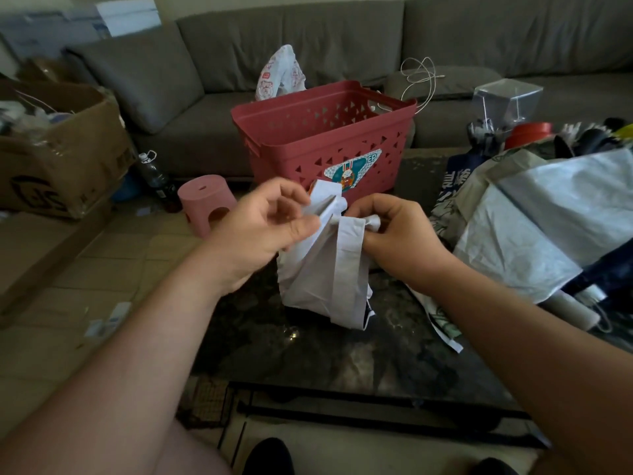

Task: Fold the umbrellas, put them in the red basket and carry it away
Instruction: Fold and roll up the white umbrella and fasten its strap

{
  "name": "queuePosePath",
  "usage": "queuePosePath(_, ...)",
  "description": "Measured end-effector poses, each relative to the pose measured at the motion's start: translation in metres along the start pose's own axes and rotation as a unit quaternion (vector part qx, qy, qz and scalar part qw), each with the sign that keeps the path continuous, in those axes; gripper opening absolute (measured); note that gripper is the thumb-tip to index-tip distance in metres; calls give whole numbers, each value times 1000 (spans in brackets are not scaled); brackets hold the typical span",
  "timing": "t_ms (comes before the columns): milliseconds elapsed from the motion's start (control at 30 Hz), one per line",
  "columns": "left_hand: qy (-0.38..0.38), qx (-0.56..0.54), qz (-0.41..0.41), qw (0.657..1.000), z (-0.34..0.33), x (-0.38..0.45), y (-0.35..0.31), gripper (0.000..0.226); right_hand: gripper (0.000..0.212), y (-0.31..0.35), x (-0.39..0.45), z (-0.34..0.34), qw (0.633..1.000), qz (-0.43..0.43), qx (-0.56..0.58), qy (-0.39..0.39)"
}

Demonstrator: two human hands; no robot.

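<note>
Right now both hands work a pale umbrella [325, 265] held over the dark table [342, 354], just in front of the red basket [308, 138]. The left hand [263, 228] pinches the gathered canopy folds near the top, while the right hand [400, 234] pinches the closing strap. Its fabric looks light, limp and a little slick, so it will likely spring loose unless gripped tight around the bunched folds. More umbrellas [534, 234] lie heaped on the table to the right, still unfolded.
</note>
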State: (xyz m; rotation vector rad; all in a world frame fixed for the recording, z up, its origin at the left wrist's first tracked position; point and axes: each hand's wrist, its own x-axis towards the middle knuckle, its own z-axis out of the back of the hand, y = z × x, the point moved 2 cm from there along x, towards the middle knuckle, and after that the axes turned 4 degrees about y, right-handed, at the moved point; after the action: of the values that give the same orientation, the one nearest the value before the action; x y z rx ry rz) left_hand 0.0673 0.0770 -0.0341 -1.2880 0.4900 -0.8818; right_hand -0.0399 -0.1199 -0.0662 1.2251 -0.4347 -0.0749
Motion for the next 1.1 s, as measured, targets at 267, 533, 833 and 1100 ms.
queuePosePath(267,-19,151,-110,982,-23,1,0,19,22,11,-7,-3,999,40,-3,35)
queuePosePath(533,226,57,32,972,-11,-31,4,52,19,32,-41,-2,973,67,-82,207)
queuePosePath(833,176,243,229,926,-3,-51,67,12,10,9,-117,-53,893,15,-112,435)
queuePosePath(1100,15,320,165,933,-21,-43,84,14,15,-43,-97,-22,924,-47,-292,244)
